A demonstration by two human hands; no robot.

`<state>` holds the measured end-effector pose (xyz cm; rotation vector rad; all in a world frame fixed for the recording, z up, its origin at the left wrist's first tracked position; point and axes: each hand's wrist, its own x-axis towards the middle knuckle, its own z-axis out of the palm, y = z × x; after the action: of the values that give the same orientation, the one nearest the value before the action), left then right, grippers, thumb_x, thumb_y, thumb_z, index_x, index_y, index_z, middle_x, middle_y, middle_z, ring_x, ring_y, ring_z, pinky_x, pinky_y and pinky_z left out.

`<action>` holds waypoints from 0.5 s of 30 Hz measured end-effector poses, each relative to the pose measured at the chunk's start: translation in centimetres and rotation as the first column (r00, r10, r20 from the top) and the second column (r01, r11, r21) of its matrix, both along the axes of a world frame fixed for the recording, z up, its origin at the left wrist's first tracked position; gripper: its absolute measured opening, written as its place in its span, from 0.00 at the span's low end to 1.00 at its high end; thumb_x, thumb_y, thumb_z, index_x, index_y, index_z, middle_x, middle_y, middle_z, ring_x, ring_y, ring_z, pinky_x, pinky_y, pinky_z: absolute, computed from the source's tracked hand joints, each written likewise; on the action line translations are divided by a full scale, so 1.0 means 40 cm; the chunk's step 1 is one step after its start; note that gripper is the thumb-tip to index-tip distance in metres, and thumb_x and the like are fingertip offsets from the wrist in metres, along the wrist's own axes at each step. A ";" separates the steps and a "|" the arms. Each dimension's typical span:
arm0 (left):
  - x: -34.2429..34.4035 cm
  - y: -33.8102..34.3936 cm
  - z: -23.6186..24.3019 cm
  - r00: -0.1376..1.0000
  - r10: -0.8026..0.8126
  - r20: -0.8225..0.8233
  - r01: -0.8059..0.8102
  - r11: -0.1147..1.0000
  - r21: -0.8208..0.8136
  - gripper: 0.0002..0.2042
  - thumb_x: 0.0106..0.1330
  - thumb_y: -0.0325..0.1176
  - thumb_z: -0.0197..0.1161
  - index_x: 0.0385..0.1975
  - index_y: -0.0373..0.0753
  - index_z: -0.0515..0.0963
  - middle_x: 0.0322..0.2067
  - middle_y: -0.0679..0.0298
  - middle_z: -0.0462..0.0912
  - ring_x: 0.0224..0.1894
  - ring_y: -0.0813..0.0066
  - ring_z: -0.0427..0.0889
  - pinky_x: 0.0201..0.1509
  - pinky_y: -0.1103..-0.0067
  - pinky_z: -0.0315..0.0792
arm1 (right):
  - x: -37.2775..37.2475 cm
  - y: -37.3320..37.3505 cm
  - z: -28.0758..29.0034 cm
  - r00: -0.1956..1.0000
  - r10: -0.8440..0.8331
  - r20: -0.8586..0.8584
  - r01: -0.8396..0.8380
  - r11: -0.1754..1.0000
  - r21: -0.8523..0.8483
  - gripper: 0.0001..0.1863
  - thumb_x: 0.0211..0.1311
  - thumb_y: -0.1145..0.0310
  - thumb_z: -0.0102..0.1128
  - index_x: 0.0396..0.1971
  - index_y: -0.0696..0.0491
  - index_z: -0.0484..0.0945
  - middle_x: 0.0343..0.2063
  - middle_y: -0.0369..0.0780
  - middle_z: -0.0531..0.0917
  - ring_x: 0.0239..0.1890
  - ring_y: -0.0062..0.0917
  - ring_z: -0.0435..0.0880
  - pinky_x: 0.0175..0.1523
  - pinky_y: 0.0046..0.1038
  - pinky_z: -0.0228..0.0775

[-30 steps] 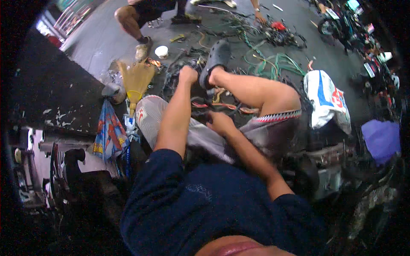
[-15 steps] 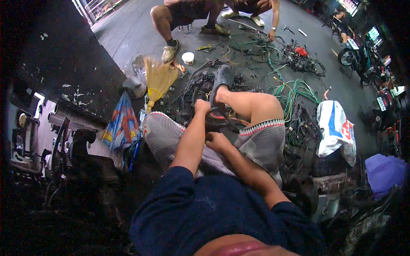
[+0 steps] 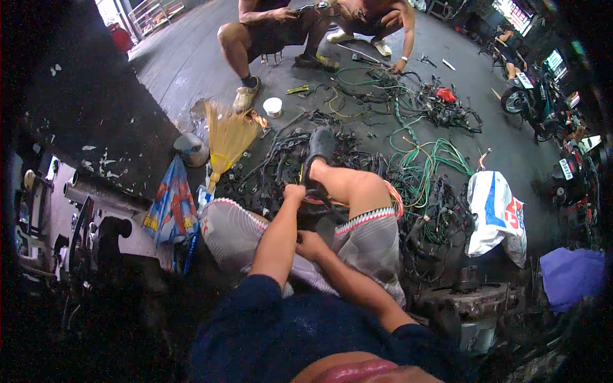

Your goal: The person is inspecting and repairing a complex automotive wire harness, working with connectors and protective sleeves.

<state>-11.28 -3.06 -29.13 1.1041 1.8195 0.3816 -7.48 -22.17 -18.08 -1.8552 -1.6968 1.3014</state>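
My left hand (image 3: 294,193) is closed around a dark strand that seems part of the black wire harness (image 3: 281,153) heaped on the floor. A thin yellow piece shows just above its knuckles. Closer to my lap, my right hand (image 3: 311,245) is closed too; a small dark bit shows at its fingers, too small to name. My foot in a dark clog (image 3: 321,145) is planted on the heap, beyond my hands. Reddish-orange wires (image 3: 397,199) lie beside my bent knee.
A straw broom (image 3: 231,142), a white tub (image 3: 272,107) and a metal can (image 3: 191,149) are left of the heap. Green wires (image 3: 434,159) and a white sack (image 3: 498,214) lie right. Two people squat at the far side, one with a hand (image 3: 399,66) at the wiring.
The view has shifted slightly, and both my hands sit a little lower and further left in it, still closed. The far-left person's hands have come into sight with a small object.
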 end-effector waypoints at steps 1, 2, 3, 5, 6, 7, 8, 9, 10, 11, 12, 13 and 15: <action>0.003 -0.011 0.009 0.996 -0.030 0.081 0.033 0.999 -0.041 0.13 0.55 0.33 0.55 0.27 0.26 0.78 0.26 0.44 0.81 0.23 0.50 0.81 0.27 0.64 0.73 | 0.003 -0.004 0.007 0.999 -0.033 -0.010 0.032 0.999 -0.014 0.27 0.49 0.54 0.60 0.49 0.54 0.76 0.43 0.52 0.80 0.46 0.45 0.79 0.50 0.38 0.71; -0.009 -0.011 0.024 0.998 -0.040 0.048 0.041 0.999 -0.023 0.12 0.54 0.32 0.55 0.26 0.26 0.77 0.24 0.46 0.80 0.22 0.53 0.79 0.24 0.64 0.71 | -0.002 0.004 0.016 0.999 -0.031 -0.028 0.031 1.000 -0.004 0.28 0.49 0.53 0.60 0.48 0.55 0.76 0.42 0.52 0.80 0.46 0.45 0.79 0.50 0.39 0.71; -0.018 -0.020 0.035 0.998 -0.054 0.016 0.054 0.998 -0.014 0.12 0.54 0.32 0.55 0.25 0.26 0.76 0.23 0.48 0.79 0.20 0.57 0.78 0.22 0.64 0.70 | -0.009 0.002 0.021 0.998 -0.034 -0.045 0.034 0.999 -0.002 0.28 0.49 0.53 0.60 0.48 0.55 0.76 0.42 0.53 0.80 0.45 0.46 0.79 0.50 0.40 0.71; 0.023 -0.058 0.096 0.997 -0.013 0.080 0.023 0.991 -0.135 0.20 0.58 0.42 0.59 0.31 0.25 0.79 0.33 0.44 0.82 0.35 0.51 0.83 0.37 0.65 0.75 | 0.000 -0.013 0.032 0.995 -0.086 -0.048 0.084 0.996 -0.035 0.28 0.48 0.52 0.61 0.47 0.56 0.76 0.41 0.53 0.80 0.44 0.47 0.79 0.49 0.41 0.71; -0.036 -0.042 0.074 0.997 0.053 0.055 -0.048 0.995 -0.082 0.21 0.58 0.44 0.59 0.31 0.25 0.79 0.32 0.45 0.82 0.33 0.52 0.83 0.35 0.65 0.74 | -0.035 0.001 0.063 0.995 -0.067 -0.071 0.066 0.998 -0.018 0.29 0.48 0.51 0.61 0.46 0.56 0.77 0.40 0.54 0.80 0.43 0.48 0.79 0.48 0.42 0.71; -0.074 -0.041 0.059 0.994 0.099 0.039 -0.098 0.994 -0.041 0.22 0.59 0.45 0.60 0.31 0.25 0.79 0.31 0.45 0.82 0.32 0.53 0.83 0.32 0.66 0.74 | -0.054 0.003 0.076 0.995 -0.044 -0.088 0.044 0.999 -0.011 0.29 0.48 0.51 0.61 0.46 0.56 0.77 0.40 0.54 0.80 0.43 0.48 0.79 0.48 0.42 0.71; -0.029 -0.065 0.086 0.991 0.056 0.118 -0.050 0.997 -0.056 0.21 0.59 0.44 0.60 0.29 0.25 0.78 0.28 0.47 0.81 0.27 0.56 0.82 0.25 0.66 0.70 | -0.026 -0.004 0.056 0.997 -0.056 -0.047 0.054 0.997 -0.047 0.29 0.48 0.51 0.61 0.45 0.56 0.77 0.39 0.54 0.80 0.43 0.48 0.79 0.48 0.42 0.71; -0.025 -0.067 0.101 0.992 0.053 0.115 -0.047 0.997 -0.056 0.21 0.59 0.44 0.60 0.29 0.25 0.78 0.28 0.47 0.81 0.27 0.56 0.82 0.25 0.66 0.70 | -0.022 0.001 0.055 0.999 -0.037 -0.022 0.035 0.997 -0.062 0.29 0.48 0.50 0.60 0.45 0.56 0.77 0.38 0.54 0.80 0.42 0.48 0.80 0.47 0.43 0.71; -0.019 -0.071 0.115 0.994 0.054 0.092 -0.043 0.992 -0.115 0.21 0.58 0.43 0.60 0.28 0.24 0.78 0.26 0.48 0.81 0.24 0.57 0.81 0.22 0.66 0.69 | -0.018 0.004 0.053 0.999 -0.041 -0.024 0.039 0.997 -0.063 0.29 0.48 0.50 0.60 0.45 0.56 0.77 0.38 0.54 0.80 0.42 0.48 0.80 0.47 0.43 0.71; -0.023 -0.077 0.119 0.996 0.057 0.065 -0.045 0.984 -0.175 0.20 0.58 0.42 0.60 0.28 0.24 0.78 0.25 0.49 0.80 0.21 0.59 0.80 0.20 0.66 0.68 | -0.023 0.002 0.055 0.999 -0.036 -0.023 0.034 0.997 -0.075 0.27 0.49 0.50 0.60 0.43 0.57 0.77 0.38 0.54 0.80 0.42 0.48 0.80 0.46 0.43 0.71; -0.052 -0.075 0.102 0.996 0.077 0.052 -0.067 0.983 -0.170 0.20 0.58 0.42 0.60 0.28 0.24 0.78 0.25 0.49 0.80 0.21 0.59 0.80 0.20 0.66 0.68 | -0.045 -0.004 0.064 0.999 -0.010 -0.031 0.007 0.997 -0.080 0.26 0.49 0.51 0.59 0.42 0.57 0.77 0.38 0.53 0.81 0.42 0.48 0.80 0.46 0.43 0.71; -0.080 -0.071 0.086 0.989 0.130 0.077 -0.117 0.982 -0.150 0.19 0.57 0.41 0.60 0.27 0.24 0.77 0.24 0.50 0.80 0.19 0.60 0.79 0.19 0.67 0.66 | -0.068 -0.005 0.071 0.999 0.010 -0.045 -0.014 0.997 -0.077 0.26 0.49 0.51 0.59 0.42 0.57 0.77 0.38 0.53 0.81 0.42 0.48 0.80 0.46 0.43 0.71; -0.056 -0.079 0.093 0.980 0.160 0.117 -0.142 0.979 -0.148 0.18 0.56 0.39 0.60 0.26 0.24 0.77 0.23 0.50 0.79 0.17 0.60 0.78 0.17 0.67 0.65 | -0.069 0.000 0.039 0.992 0.101 -0.070 -0.104 0.993 -0.050 0.23 0.51 0.53 0.58 0.40 0.57 0.78 0.38 0.54 0.80 0.41 0.49 0.80 0.45 0.43 0.71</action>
<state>-13.52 -6.21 -25.43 0.8293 1.7919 0.3989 -10.26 -22.16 -16.52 -1.7526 -1.7592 1.4455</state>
